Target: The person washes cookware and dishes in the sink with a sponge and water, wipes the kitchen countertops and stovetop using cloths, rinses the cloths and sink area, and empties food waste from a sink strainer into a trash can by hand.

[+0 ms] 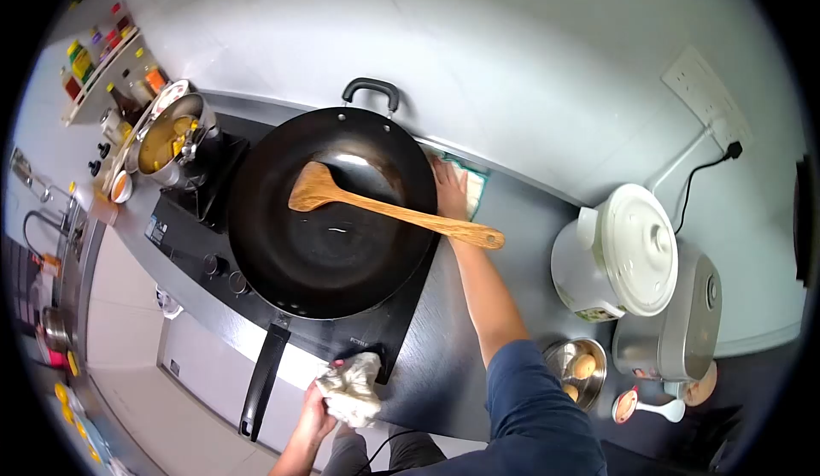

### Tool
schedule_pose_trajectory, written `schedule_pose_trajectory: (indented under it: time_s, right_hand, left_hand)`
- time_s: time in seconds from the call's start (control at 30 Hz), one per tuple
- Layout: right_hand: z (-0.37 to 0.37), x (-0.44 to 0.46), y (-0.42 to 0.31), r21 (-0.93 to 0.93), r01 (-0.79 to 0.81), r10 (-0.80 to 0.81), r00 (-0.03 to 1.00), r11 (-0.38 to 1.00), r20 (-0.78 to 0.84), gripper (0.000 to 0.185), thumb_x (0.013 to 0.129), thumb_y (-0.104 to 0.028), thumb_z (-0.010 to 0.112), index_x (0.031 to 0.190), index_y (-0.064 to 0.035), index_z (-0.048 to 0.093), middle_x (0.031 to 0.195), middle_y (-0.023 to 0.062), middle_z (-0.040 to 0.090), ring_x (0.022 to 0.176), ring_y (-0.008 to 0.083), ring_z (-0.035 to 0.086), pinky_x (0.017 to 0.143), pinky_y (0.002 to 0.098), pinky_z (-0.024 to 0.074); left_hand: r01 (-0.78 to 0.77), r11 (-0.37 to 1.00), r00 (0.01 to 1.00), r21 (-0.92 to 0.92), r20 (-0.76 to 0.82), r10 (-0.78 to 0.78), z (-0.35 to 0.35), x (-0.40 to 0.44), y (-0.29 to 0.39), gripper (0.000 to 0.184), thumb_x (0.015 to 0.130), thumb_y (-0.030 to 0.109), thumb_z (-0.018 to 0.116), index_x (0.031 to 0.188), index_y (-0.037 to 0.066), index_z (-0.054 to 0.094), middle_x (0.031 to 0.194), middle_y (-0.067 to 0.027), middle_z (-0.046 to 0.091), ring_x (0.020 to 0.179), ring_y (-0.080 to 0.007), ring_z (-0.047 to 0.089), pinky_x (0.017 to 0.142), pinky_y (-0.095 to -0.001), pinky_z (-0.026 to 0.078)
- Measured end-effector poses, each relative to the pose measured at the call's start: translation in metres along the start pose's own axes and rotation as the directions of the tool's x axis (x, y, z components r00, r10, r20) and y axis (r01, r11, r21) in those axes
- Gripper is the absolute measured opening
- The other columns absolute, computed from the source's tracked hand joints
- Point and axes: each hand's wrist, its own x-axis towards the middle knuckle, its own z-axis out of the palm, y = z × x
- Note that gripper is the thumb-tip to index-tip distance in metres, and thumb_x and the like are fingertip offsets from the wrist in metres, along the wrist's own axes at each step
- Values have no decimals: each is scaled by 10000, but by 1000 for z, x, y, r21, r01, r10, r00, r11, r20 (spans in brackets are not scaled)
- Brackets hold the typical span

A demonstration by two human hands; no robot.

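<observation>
A large black wok [320,262] sits on the stove, and a wooden spatula [376,208] lies across it, its handle passing over the rim to the right. My right hand [451,187] rests flat, fingers stretched, on a pale cloth with a teal edge [475,187], beside the wok near the wall. The wok rim and spatula handle are close to that hand and wrist. At the counter's front edge, my left hand [314,420] is closed on a crumpled whitish cloth [352,390], right of the wok's long handle [263,382].
A steel pot with food [171,143] stands at the left burner. Along the right are a white lidded cooker [632,249], a grey appliance [670,322], a steel bowl with eggs [562,358] and a white spoon [666,409]. Bottles [81,61] line a shelf.
</observation>
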Motion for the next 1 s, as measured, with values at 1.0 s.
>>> schedule_pose_trajectory:
  time_s: [1.0]
  right_hand:
    - [10, -154, -398, 75, 171, -183, 964, 982, 194, 614, 920, -318, 466, 1365, 71, 300, 1459, 220, 244, 1369, 316, 212, 1124, 404, 136]
  left_hand:
    - [-345, 868, 897, -357, -397, 193, -298, -144, 159, 398, 843, 133, 418, 1192, -31, 514, 1190, -161, 552, 1117, -302, 532, 956, -431, 446]
